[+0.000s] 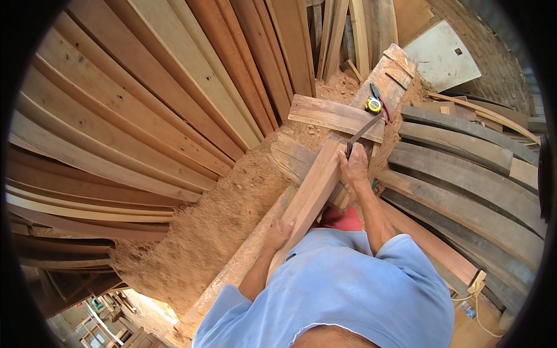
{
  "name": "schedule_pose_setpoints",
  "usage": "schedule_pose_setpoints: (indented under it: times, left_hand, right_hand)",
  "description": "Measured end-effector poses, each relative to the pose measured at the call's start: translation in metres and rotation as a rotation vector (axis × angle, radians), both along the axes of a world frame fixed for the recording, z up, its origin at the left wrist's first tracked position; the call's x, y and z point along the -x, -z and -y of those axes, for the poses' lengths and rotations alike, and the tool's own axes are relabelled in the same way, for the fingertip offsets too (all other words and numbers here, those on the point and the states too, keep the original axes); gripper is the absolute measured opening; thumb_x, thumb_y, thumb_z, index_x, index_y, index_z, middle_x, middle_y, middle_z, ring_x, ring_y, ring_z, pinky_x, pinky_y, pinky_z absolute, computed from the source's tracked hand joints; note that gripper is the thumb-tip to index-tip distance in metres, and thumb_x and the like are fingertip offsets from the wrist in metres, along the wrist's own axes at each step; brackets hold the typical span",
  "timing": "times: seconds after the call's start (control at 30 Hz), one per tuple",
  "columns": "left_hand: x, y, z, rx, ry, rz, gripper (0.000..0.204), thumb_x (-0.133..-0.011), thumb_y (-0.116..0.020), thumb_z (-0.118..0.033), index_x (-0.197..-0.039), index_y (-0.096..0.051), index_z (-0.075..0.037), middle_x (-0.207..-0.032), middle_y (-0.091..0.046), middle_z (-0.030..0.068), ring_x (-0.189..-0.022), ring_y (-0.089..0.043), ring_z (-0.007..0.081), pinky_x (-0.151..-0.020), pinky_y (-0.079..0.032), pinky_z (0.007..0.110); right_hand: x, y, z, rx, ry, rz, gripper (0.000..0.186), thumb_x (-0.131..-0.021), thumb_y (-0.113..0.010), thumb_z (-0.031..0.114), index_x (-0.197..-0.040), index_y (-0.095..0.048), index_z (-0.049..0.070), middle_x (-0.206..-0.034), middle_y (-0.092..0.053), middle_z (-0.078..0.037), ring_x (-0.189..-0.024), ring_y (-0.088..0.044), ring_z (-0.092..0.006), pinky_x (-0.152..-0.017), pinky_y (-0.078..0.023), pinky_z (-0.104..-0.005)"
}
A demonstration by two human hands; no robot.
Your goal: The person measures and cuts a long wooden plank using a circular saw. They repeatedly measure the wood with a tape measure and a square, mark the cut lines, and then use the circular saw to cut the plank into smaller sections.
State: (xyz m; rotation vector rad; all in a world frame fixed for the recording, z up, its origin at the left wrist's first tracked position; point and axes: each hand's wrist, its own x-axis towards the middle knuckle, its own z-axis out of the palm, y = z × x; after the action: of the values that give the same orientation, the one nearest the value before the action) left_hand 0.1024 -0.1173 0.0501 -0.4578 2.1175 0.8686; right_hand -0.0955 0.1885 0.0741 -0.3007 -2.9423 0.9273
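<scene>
A squared wooden beam [316, 188] runs diagonally from my body up to the work support. My left hand [280, 233] grips its near part from the left side. At the far end, my right hand [355, 165] is closed around the black handle of a long, thin, dark tool [366, 129]; its exact kind is unclear. The tool's narrow blade points up and to the right, over a short crosswise board [328, 114]. Just beyond the blade lies a yellow-and-black tape measure [373, 105] on a worn plank [391, 75], beside a small black-and-red item.
Tall boards [168, 98] lean in rows along the left and far side. Sawdust [226, 223] covers the ground left of the beam. Weathered planks [464, 168] are stacked at the right. A white panel [444, 55] stands far right, and a pale cord [478, 313] hangs near the lower right.
</scene>
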Motion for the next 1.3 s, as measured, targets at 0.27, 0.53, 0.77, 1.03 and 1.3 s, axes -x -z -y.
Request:
schedule_pose_setpoints:
  times: [0.27, 0.53, 0.77, 1.03, 1.3]
  left_hand:
    - [-0.023, 0.011, 0.037, -0.151, 0.016, 0.044, 0.097, -0.083, -0.068, -0.068, -0.144, -0.043, 0.003, -0.131, -0.06, 0.0356, -0.123, -0.06, 0.0445, -0.104, -0.048, 0.047]
    - [0.001, 0.035, 0.038, -0.485, -0.038, 0.19, 0.1, -0.084, -0.072, -0.063, -0.149, -0.039, 0.006, -0.141, -0.057, 0.0282, -0.133, -0.055, 0.0361, -0.111, -0.041, 0.044]
    - [-0.032, 0.054, 0.058, -0.413, -0.112, 0.238, 0.102, -0.089, -0.06, -0.073, -0.155, -0.038, 0.002, -0.156, -0.045, 0.0245, -0.148, -0.038, 0.0301, -0.121, -0.028, 0.037]
    - [-0.039, 0.036, 0.055, -0.247, -0.072, 0.262, 0.097, -0.097, -0.032, -0.078, -0.153, -0.043, 0.001, -0.162, -0.035, 0.0248, -0.154, -0.027, 0.0349, -0.125, -0.021, 0.039]
    - [-0.006, 0.018, 0.071, -0.198, 0.099, 0.318, 0.1, -0.093, -0.037, -0.081, -0.144, -0.052, 0.004, -0.145, -0.051, 0.0333, -0.143, -0.045, 0.0407, -0.118, -0.034, 0.042]
  right_hand:
    - [0.003, -0.018, -0.005, 0.007, -0.033, 0.123, 0.041, -0.09, -0.071, 0.03, -0.107, -0.055, -0.004, -0.103, -0.059, -0.026, -0.101, -0.059, -0.0458, -0.087, -0.047, -0.0517]
    - [-0.004, 0.0, -0.006, -0.055, 0.003, 0.102, 0.043, -0.089, -0.071, 0.031, -0.108, -0.054, -0.004, -0.116, -0.055, -0.027, -0.108, -0.054, -0.0454, -0.095, -0.043, -0.0537]
    - [0.014, -0.023, 0.004, -0.101, -0.054, 0.197, 0.038, -0.087, -0.068, 0.028, -0.109, -0.054, 0.001, -0.108, -0.062, -0.023, -0.107, -0.058, -0.0445, -0.092, -0.044, -0.0571]
    - [0.009, -0.036, -0.009, -0.07, -0.055, 0.299, 0.038, -0.09, -0.066, 0.028, -0.112, -0.052, 0.002, -0.105, -0.066, -0.027, -0.105, -0.06, -0.0478, -0.09, -0.046, -0.0582]
    - [-0.026, -0.012, -0.047, 0.09, -0.038, 0.305, 0.029, -0.088, -0.065, 0.017, -0.106, -0.05, 0.0, -0.093, -0.064, -0.034, -0.094, -0.061, -0.054, -0.084, -0.048, -0.0576]
